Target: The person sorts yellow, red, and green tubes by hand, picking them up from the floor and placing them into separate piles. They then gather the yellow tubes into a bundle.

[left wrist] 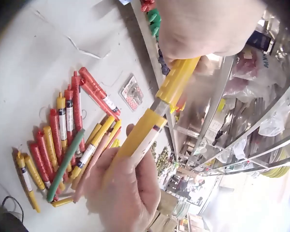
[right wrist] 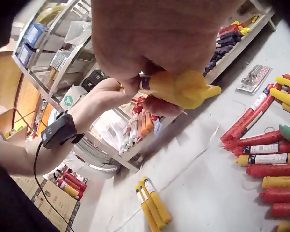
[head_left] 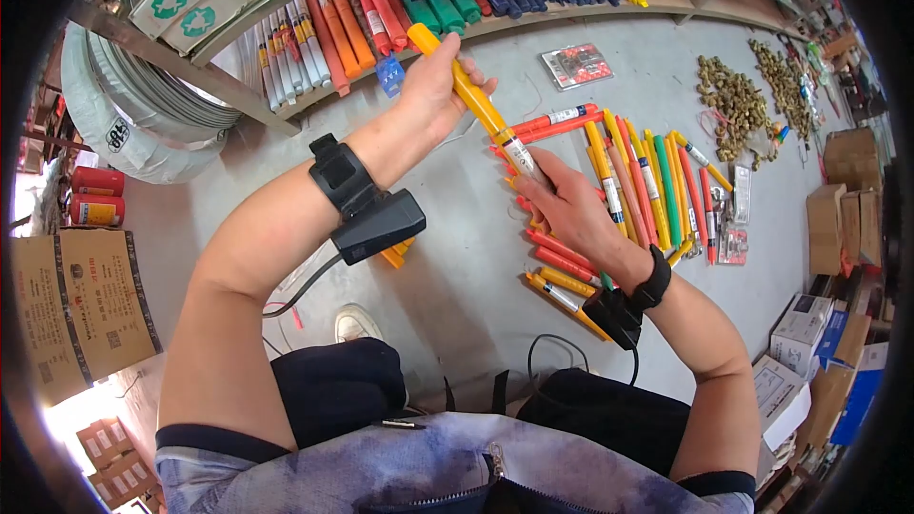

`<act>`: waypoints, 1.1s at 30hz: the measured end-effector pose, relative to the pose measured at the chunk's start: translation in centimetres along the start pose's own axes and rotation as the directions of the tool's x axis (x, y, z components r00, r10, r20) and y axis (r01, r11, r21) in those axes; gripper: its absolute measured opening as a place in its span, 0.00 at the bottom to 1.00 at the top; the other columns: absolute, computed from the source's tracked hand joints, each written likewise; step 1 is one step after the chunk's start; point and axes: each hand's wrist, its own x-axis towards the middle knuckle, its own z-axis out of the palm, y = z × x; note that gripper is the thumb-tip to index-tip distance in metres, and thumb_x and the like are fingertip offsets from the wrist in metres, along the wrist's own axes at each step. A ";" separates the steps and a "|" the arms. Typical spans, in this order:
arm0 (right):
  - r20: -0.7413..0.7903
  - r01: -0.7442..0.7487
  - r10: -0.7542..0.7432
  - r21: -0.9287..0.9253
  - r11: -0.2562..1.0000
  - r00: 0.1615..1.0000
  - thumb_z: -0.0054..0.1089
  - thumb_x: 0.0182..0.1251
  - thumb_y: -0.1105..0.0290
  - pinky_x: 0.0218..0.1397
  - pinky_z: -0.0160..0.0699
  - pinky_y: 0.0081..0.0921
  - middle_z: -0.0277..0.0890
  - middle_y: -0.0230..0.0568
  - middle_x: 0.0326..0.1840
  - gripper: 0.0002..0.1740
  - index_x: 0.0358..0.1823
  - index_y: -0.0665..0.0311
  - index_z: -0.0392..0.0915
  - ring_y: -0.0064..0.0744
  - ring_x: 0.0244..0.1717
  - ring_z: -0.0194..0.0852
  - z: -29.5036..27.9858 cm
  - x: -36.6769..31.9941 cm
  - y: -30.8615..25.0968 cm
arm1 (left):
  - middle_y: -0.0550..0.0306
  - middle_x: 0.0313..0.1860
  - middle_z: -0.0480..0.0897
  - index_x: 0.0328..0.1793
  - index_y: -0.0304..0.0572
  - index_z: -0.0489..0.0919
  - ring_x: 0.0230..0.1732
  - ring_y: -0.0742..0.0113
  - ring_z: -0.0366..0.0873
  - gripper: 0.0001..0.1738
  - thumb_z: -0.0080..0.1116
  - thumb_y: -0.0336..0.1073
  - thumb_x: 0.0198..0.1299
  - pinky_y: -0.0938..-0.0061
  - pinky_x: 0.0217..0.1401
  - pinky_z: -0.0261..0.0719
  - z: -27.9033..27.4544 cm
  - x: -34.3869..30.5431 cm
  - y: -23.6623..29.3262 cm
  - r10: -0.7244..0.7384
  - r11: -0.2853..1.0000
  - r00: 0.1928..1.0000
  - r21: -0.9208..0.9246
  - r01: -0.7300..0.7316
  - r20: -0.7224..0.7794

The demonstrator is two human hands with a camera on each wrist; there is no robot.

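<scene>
I'm holding the yellow tube [head_left: 483, 109] slantwise over the floor [head_left: 666, 67], near the shelf's [head_left: 571, 16] front edge: left hand [head_left: 436, 90] clamping its far end, right hand [head_left: 576, 205] its near end, probably for steadiness. Left wrist: a paler stretch is dividing it. Right wrist: its tip is poking out past my right hand.

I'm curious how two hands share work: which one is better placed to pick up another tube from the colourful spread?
Probably the right hand: it grips the yellow tube close to the coloured tubes, while the left hand holds the other end, farther away.
</scene>
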 end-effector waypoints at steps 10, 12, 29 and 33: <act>-0.058 0.144 -0.152 -0.124 0.982 0.987 0.50 0.60 0.69 0.30 0.66 0.28 0.68 0.49 0.25 0.18 0.49 0.69 0.64 0.35 0.26 0.68 0.6 -0.1 0.8 | 0.65 0.18 0.60 0.33 0.47 0.59 0.17 0.74 0.56 0.15 0.47 0.46 0.60 0.70 0.29 0.67 0.8 -1.3 -0.7 0.073 0.997 0.988 -0.024 -0.077 -0.139; -0.049 0.126 -0.135 -0.151 0.980 0.990 0.50 0.60 0.69 0.32 0.67 0.30 0.68 0.52 0.27 0.18 0.49 0.69 0.64 0.39 0.27 0.69 0.7 -0.3 0.1 | 0.65 0.18 0.59 0.33 0.48 0.59 0.17 0.74 0.56 0.15 0.47 0.47 0.60 0.71 0.28 0.67 1.1 -1.6 -0.7 0.099 0.995 0.984 -0.009 -0.101 -0.148; -0.043 0.031 -0.031 0.001 1.000 0.999 0.50 0.61 0.66 0.26 0.65 0.25 0.67 0.41 0.22 0.20 0.53 0.67 0.63 0.28 0.21 0.64 1.7 -0.3 0.3 | 0.69 0.12 0.54 0.25 0.51 0.61 0.11 0.79 0.48 0.15 0.53 0.44 0.56 0.81 0.20 0.56 1.6 -2.3 0.5 0.104 0.988 0.986 -0.099 -0.117 -0.128; -0.066 0.099 -0.107 -0.113 0.989 0.992 0.50 0.61 0.65 0.22 0.63 0.20 0.65 0.34 0.21 0.19 0.52 0.65 0.64 0.22 0.19 0.62 2.0 -0.4 0.4 | 0.70 0.10 0.51 0.21 0.52 0.59 0.10 0.79 0.47 0.16 0.51 0.44 0.56 0.81 0.17 0.52 1.2 -2.5 0.5 0.066 0.991 0.993 -0.111 -0.077 -0.100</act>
